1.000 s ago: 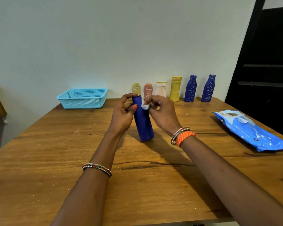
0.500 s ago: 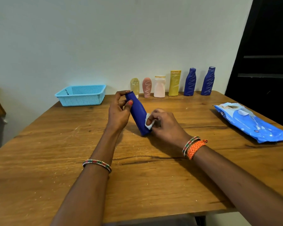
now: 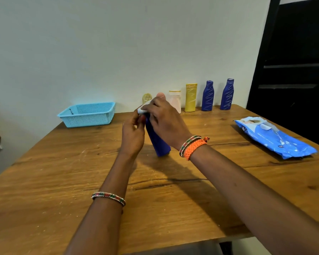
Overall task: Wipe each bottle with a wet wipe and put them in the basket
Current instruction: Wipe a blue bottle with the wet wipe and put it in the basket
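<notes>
I am holding the blue bottle (image 3: 157, 142) with my left hand (image 3: 133, 137); my fingers are curling around its upper part, and its base is resting on the table (image 3: 63, 172), tilted. My right hand (image 3: 164, 120) is pinching the wipe (image 3: 142, 110) and pressing it on the top of the bottle. The bottle is looking like light, stiff plastic, and I think the wet surface is becoming slippery, so holding at the middle of the body is safer than at the narrow neck. The basket (image 3: 87, 115) is standing far left near the wall. Six other bottles (image 3: 207, 95) are waiting in a row at the back.
</notes>
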